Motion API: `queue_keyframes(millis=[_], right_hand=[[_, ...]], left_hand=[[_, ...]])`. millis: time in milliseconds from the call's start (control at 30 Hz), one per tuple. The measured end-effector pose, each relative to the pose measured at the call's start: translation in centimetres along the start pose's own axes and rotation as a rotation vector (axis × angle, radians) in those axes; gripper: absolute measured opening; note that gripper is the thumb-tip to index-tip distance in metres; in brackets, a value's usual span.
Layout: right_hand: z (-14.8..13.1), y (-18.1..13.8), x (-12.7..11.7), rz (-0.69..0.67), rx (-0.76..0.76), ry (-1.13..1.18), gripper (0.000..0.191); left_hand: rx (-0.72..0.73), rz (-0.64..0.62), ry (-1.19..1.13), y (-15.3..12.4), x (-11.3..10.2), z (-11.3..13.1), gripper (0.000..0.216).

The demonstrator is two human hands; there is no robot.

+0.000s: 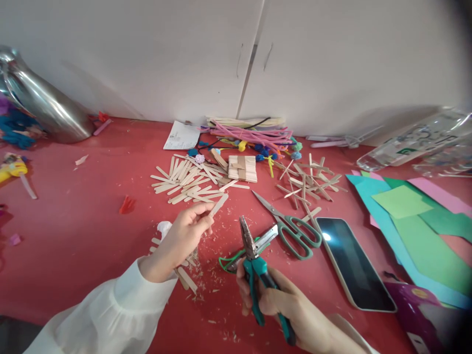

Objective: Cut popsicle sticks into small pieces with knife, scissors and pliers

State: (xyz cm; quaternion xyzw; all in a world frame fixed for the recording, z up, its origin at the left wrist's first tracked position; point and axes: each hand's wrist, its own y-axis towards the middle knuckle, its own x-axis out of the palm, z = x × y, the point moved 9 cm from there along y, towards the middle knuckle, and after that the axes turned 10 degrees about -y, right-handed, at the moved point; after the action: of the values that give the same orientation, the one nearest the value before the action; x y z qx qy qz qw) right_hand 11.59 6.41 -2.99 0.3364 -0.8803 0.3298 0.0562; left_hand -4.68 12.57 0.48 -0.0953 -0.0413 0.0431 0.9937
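The left hand covers the lower end of its stick, and the pliers hide part of the knife. The left edge cuts off the flask, the right edge a bottle. Writing on the note is too small to read.

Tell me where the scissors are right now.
In the head view, the scissors lie on the red tabletop, right of centre, between the pliers in the right hand and the phone.

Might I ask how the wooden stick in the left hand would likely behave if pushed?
The wooden stick extends straight from the left hand, so it seems fairly stiff. Being thin and flat, it is probably light and might snap if bent hard.
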Motion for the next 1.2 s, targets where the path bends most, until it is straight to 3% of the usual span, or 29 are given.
queue_keyframes(millis=[367, 600, 1000, 1200], right_hand=[[0.2, 0.3, 1.4, -0.071, 0.082, -0.118, 0.036], [-0.4, 0.1, 0.9, 0.019, 0.083, -0.31, 0.035], [-1.2, -0.4, 0.4, 0.068, -0.064, -0.523, 0.017], [-1.4, -0.3, 0.4, 0.087, -0.079, -0.578, 0.017]], left_hand=[[0.025, -0.148, 0.041, -0.8, 2.2, 0.2, 0.023], [0.082, -0.184, 0.111, -0.9, 2.4, 0.8, 0.022], [0.075, -0.162, 0.138, -1.3, 2.0, 1.3, 0.028], [0.044, -0.248, 0.15, -1.7, 2.7, 1.3, 0.037]])
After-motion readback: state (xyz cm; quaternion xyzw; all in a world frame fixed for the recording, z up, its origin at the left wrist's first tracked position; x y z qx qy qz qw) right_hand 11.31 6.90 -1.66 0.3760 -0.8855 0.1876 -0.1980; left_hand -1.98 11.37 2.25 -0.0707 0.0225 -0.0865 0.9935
